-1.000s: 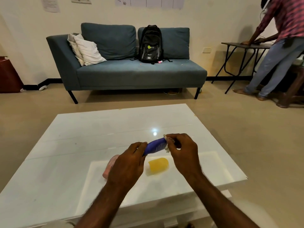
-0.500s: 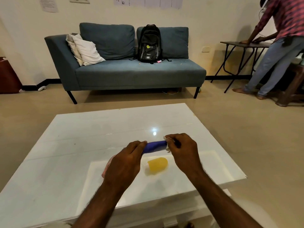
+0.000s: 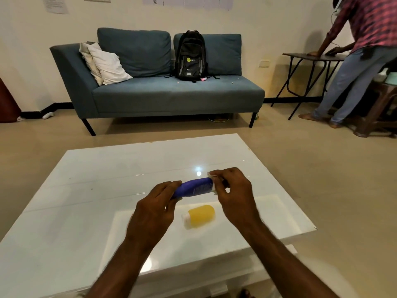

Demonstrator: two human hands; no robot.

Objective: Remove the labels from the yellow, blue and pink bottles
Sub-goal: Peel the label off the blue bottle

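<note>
Blue bottle (image 3: 194,188) is up off the white bench (image 3: 86,190), held level just beyond the yellow bottle (image 3: 200,216), which lies on its side. My left hand (image 3: 153,214) fingers wrap its left end; my right hand (image 3: 233,194) fingers pinch its white right end.

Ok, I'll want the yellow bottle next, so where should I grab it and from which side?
Probably across the round body of the yellow bottle, coming from above. It lies on its side on the white table with its white cap pointing left, so both long flanks are free.
</note>
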